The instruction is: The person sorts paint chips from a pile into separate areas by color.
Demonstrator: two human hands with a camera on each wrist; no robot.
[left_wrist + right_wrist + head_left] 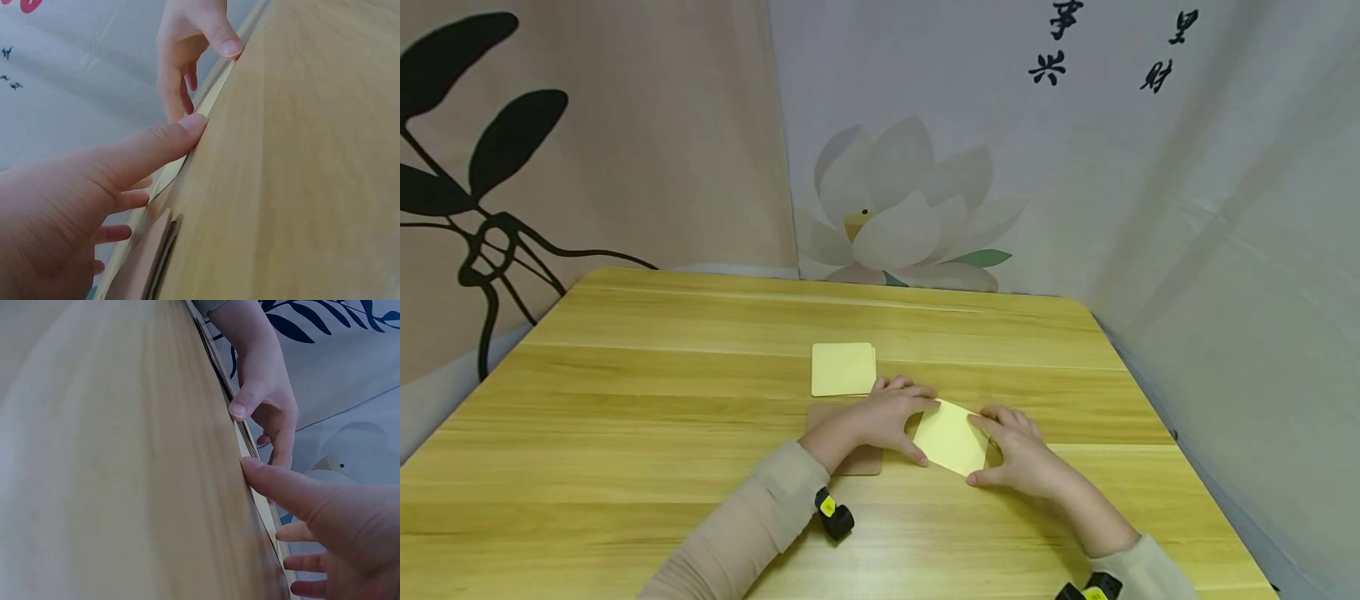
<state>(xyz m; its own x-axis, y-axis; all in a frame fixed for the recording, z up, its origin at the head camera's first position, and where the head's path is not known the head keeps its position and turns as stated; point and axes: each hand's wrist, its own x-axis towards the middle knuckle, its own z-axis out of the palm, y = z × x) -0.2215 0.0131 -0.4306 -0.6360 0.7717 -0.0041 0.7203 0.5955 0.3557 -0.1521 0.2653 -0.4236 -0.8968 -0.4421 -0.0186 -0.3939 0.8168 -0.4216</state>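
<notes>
A pale yellow square sheet (952, 439) lies turned at an angle on the table, between both hands. My left hand (891, 417) spans its left side, thumb at the lower left edge and a fingertip at the top corner. On the other side, my right hand (1021, 457) has its thumb at the bottom corner and its index finger over the right edge. Both wrist views show the thumbs' tips low at the sheet's edge, with the fingers fairly straight. Under the left wrist lie brown cards (862, 463), partly hidden by that arm.
Behind the left hand sits a small pile of pale yellow cards (842, 369) with rounded corners. The wooden table (625, 400) reaches back to a curtain (1150, 183) printed with a lotus and characters. Black wrist devices (835, 515) hang at both cuffs.
</notes>
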